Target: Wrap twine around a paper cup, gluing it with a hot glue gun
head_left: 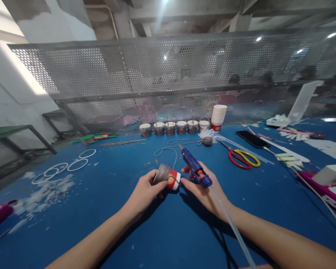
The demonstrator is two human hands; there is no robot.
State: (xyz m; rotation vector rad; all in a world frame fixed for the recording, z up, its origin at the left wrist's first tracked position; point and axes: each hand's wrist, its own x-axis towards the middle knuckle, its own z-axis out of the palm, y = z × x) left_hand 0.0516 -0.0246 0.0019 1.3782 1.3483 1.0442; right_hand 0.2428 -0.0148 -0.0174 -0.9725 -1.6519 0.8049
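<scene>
As left hand holds cup, edge rightward, glue gun apart

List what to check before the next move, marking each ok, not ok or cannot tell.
1. Cup held: ok, in the left hand.
2. Glue gun held: ok, in the right hand, nozzle pointing away from both hands.
3. Glue stick loaded: ok, sticking out of the gun's back.
4. Glue hot: cannot tell.
5. Yarn covering the whole cup: not ok, a red-and-white part is bare.
</scene>
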